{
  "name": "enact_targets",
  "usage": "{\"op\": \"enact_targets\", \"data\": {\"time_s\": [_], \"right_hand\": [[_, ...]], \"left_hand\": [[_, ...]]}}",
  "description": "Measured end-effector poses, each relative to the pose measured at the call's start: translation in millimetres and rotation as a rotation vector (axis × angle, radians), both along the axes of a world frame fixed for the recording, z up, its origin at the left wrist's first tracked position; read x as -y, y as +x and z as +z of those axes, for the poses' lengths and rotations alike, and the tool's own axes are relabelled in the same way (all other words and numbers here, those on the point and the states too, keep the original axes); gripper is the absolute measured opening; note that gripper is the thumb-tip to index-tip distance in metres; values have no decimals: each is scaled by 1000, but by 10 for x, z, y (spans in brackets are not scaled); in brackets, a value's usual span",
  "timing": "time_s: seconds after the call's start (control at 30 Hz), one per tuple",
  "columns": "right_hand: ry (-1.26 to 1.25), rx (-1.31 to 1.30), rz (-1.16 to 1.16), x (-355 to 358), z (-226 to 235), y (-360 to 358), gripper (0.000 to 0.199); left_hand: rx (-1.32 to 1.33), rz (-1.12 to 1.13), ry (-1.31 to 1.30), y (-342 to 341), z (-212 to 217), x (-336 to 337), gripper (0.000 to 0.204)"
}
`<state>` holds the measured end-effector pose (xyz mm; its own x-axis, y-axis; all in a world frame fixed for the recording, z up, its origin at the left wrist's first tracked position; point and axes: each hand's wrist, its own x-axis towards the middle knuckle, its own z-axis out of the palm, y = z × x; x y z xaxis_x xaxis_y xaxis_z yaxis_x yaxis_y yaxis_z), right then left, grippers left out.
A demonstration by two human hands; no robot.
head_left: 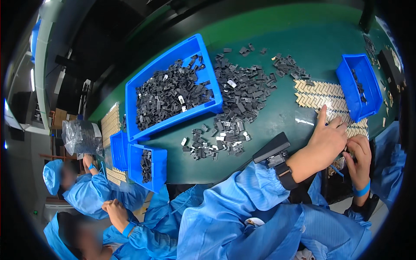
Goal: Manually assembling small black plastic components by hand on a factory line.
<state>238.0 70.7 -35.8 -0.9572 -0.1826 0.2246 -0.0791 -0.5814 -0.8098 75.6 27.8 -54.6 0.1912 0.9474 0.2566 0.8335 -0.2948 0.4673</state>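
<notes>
A sheet of beige zigzag-patterned strips (318,96) lies on the green table at the right. My left hand (323,141) rests on its near part, index finger stretched out and the other fingers slightly bent. Close beside it, at the sheet's near edge, my right hand (359,162) is closed, thumb toward fingertips. Something small and dark shows between them, too small to name. Just beyond my hands, a small blue bin (341,82) with a few black parts stands against the sheet.
A large blue bin (130,106) of small black parts tilts at centre left, with loose black parts (245,93) heaped beside it. Smaller blue bins (159,169) stand nearer. Two co-workers in blue, one with a hand (117,214) raised, sit at lower left beside more beige sheets (111,123).
</notes>
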Motion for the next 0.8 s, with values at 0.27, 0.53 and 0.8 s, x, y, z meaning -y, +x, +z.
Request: {"op": "enact_targets", "data": {"time_s": [0.27, 0.53, 0.8], "right_hand": [[82, -41, 51, 56, 141, -126, 16], [334, -205, -168, 7, 48, -44, 15], [489, -293, -315, 185, 274, -130, 14]], "left_hand": [[1, -4, -2, -23, -3, -36, 23], [135, -2, -5, -49, -90, 44, 38], [153, -40, 75, -50, 210, 131, 40]]}}
